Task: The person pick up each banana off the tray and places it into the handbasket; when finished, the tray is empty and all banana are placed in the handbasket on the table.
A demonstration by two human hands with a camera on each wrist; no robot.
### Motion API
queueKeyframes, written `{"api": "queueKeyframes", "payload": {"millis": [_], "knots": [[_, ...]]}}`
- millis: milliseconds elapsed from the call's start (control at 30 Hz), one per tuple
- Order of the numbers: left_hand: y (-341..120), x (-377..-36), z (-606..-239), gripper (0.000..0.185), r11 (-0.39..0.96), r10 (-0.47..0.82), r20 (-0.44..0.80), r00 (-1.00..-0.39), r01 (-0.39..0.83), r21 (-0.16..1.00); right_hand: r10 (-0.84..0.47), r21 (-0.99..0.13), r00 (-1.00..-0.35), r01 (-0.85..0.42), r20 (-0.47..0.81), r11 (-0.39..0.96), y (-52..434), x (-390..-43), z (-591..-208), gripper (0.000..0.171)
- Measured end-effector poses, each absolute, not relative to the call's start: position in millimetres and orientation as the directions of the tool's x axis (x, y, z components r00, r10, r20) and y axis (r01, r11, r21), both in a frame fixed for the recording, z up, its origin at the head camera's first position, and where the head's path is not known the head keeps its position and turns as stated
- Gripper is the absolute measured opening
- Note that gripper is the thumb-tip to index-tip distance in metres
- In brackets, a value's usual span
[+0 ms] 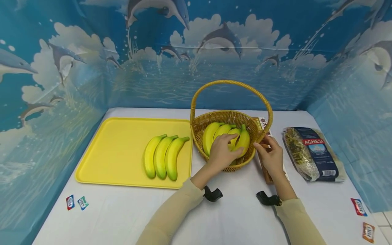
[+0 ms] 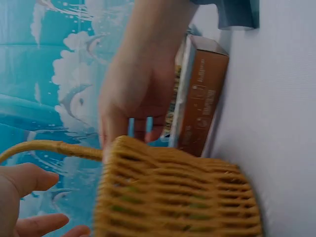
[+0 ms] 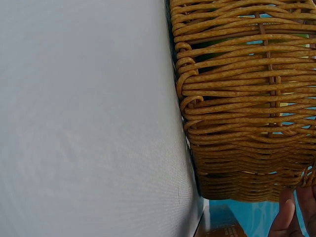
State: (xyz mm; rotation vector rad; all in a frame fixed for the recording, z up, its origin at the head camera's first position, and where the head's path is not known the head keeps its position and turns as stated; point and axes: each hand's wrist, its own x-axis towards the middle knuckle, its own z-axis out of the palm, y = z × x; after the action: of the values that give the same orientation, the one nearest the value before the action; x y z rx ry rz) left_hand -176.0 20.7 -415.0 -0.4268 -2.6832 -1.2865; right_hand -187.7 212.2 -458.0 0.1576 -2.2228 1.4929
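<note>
A woven basket (image 1: 199,127) with a tall handle stands on the white table and holds a bunch of yellow bananas (image 1: 211,134). My left hand (image 1: 223,151) reaches over the near rim, its fingers curled over the bunch and its thumb against the rightmost banana. My right hand (image 1: 271,154) pinches the basket's right rim near the handle's foot. In the left wrist view that right hand (image 2: 133,84) meets the basket (image 2: 177,197), and my left hand's fingers (image 2: 19,197) show at the lower left. The right wrist view is mostly basket (image 3: 237,98) wall, with fingertips (image 3: 291,217) at the bottom.
A yellow tray (image 1: 116,149) to the left carries a second bunch of three bananas (image 1: 160,156). A brown box (image 1: 265,172) lies under my right hand and a dark pasta bag (image 1: 312,153) lies further right. Small packets (image 1: 75,202) lie near both front corners. Dolphin-print walls enclose the table.
</note>
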Motion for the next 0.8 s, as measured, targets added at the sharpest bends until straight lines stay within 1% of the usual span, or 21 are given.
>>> {"api": "queueKeyframes", "payload": {"millis": [133,200,433,633,800], "knots": [[-5.1,-161.0,-403.1,0.049,0.529,0.166,0.27,-0.949,0.317,0.788,0.145,-0.844,-0.891,-0.34,0.43,0.414,206.1,-179.1,-443.5,0.04],[-20.7,-154.5,-400.6,0.05,0.5,0.14,0.287,-0.948,0.318,0.805,0.145,-0.845,-0.893,-0.336,0.426,0.416,206.4,-178.9,-443.6,0.04],[-85.1,-139.9,-399.6,0.053,0.477,0.003,0.361,-0.932,0.319,0.819,0.157,-0.841,-0.883,-0.349,0.443,0.412,221.5,-196.4,-474.1,0.041],[-151.2,-135.1,-406.8,0.056,0.491,-0.14,0.359,-0.923,0.25,0.834,0.169,-0.853,-0.894,-0.317,0.415,0.415,220.0,-195.9,-473.0,0.042],[-196.7,-134.6,-416.6,0.06,0.474,-0.245,0.318,-0.916,0.174,0.863,0.16,-0.849,-0.895,-0.32,0.416,0.421,212.1,-185.8,-456.3,0.041]]}}
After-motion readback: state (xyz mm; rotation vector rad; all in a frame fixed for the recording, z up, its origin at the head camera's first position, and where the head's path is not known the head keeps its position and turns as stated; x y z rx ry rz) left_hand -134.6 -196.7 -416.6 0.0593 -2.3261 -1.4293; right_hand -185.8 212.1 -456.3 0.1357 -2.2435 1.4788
